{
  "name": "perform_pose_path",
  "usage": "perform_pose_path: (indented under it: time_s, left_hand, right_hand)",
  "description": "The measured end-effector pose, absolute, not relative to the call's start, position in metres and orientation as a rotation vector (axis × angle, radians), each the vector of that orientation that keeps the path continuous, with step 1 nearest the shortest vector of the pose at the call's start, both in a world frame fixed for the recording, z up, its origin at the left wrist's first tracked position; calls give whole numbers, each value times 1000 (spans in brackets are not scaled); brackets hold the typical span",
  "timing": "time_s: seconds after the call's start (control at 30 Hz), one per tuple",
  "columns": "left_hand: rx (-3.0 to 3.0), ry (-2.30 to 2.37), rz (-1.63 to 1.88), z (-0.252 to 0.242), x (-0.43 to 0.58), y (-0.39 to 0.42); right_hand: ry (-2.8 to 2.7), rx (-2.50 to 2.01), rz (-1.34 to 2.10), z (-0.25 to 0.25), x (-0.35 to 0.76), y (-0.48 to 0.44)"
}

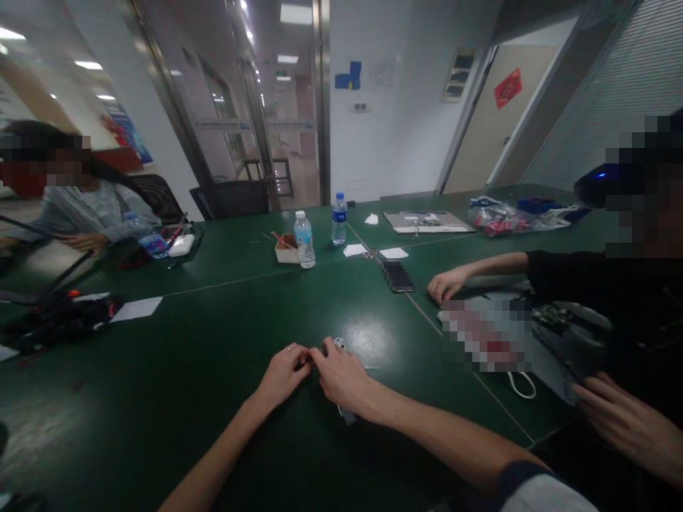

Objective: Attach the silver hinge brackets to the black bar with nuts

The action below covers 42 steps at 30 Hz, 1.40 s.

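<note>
- Grey-white object: under the nearer right hand, showing at 12 and 6 o'clock — likely its long axis.
- Left hand: at its 9 o'clock.
- Both curl — what they grip, I cannot tell.

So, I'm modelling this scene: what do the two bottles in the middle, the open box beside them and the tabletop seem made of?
White-capped bottle and blue-capped bottle: likely glossy plastic, given clear walls and highlights. Box: probably matt cardboard, from its pale, dull sides; thin wood is possible. Tabletop: smooth, semi-gloss, perhaps laminate; it reflects light softly.
</note>
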<state>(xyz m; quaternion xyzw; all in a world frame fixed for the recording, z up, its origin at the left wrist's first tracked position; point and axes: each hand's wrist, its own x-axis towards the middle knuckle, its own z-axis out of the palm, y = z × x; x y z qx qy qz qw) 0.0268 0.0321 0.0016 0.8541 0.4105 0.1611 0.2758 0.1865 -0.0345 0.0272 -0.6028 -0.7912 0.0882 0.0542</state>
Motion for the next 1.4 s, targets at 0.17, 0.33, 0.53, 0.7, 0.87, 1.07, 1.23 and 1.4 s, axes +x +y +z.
perform_pose_path:
  time_s: [0.17, 0.33, 0.53, 0.7, 0.87, 1.07, 1.23, 1.4]
  left_hand:
    - [2278, 1118, 490, -3, 24, 35]
    - [2239, 1194, 546, -4, 17, 39]
    - [2238, 1193, 563, -5, 15, 38]
    - [2252, 1197, 556, -8, 16, 38]
    - [2254, 1187, 511, -7, 16, 36]
    - [2248, 1184, 455, -8, 16, 35]
    - [2245, 1168, 439, -9, 15, 34]
    - [2238, 1161, 439, -8, 16, 33]
  right_hand:
    - [-2359, -1853, 229, 22, 195, -22]
    - [-2262, -2036, 31, 12, 220, 23]
    - [-2199, -2184, -154, 4, 252, 97]
    - [-2107, -2285, -194, -2, 274, 150]
    - [-2045, -2349, -214, -12, 296, 186]
    - [-2005, -2379, -223, -24, 312, 212]
    - [-2022, -2393, -208, -33, 318, 221]
    - [-1997, -2397, -230, -38, 320, 221]
